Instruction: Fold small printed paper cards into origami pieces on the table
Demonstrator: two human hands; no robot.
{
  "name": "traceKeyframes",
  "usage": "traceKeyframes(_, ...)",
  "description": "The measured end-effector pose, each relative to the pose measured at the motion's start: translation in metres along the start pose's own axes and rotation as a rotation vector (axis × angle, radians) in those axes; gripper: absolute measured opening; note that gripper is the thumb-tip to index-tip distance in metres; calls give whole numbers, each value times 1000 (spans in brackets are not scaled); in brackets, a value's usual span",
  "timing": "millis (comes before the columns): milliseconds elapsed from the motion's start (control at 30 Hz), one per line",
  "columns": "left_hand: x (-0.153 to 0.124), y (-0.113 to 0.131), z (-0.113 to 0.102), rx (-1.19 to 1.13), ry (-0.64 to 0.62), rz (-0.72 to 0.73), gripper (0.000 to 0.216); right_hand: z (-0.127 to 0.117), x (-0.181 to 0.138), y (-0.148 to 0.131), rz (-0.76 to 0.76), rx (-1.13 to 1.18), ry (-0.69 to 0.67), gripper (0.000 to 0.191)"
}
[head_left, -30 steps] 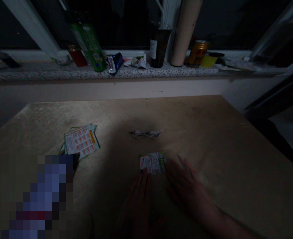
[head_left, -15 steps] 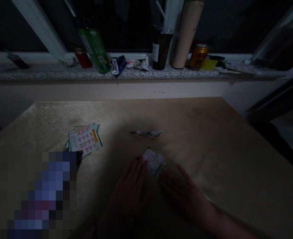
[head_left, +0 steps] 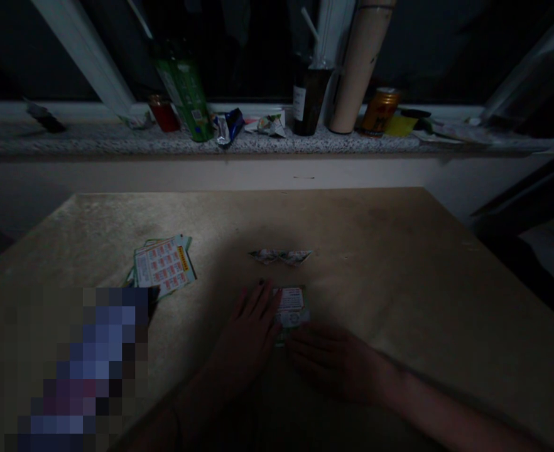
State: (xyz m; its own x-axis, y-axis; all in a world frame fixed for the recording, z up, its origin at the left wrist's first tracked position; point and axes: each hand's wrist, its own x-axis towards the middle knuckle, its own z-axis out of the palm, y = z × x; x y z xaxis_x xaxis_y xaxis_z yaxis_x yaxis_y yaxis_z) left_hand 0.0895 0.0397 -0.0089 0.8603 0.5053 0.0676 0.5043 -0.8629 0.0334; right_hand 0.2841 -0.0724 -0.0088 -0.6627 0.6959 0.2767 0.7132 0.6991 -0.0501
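A small printed paper card (head_left: 290, 301) lies on the tabletop between my hands, one edge toward the window. My left hand (head_left: 251, 329) rests flat with its fingers stretched along and partly over the card's left side. Palm down, my right hand (head_left: 328, 361) reaches in from the right, its outstretched fingertips at the card's lower right corner. Just beyond the card, two small folded paper triangles (head_left: 293, 257) sit side by side. To the left is a loose stack of printed cards (head_left: 164, 267). The dim light hides details of both thumbs.
A pixelated blue patch (head_left: 93, 351) covers the lower left of the table (head_left: 371, 238). On the speckled windowsill (head_left: 253, 145) stand a green bottle (head_left: 190, 103), a dark cup with a straw (head_left: 311, 100), a beige cylinder (head_left: 362, 69), an orange can (head_left: 380, 113) and crumpled wrappers (head_left: 228, 127).
The card between my hands has turned from a slant to nearly straight. My right hand has shifted slightly left and its fingers have come closer together; my left hand has moved a little forward.
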Motion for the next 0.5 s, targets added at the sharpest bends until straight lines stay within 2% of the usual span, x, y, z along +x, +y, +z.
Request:
traceKeyframes(100,-2,0,3,-4,-1,13,48,2,2,13,101,4,2,39)
traceKeyframes(200,-3,1,3,-20,-10,28,50,-1,5,19,263,55,-104,64)
traceKeyframes(267,-3,1,2,-40,-22,32,53,-3,7,20,306,81,-161,73)
traceKeyframes(367,-3,1,-1,-72,-34,32,57,-4,8,18,323,98,-196,71)
traceKeyframes(500,-5,2,-9,-130,-43,89,65,-2,7,18,328,90,-167,68)
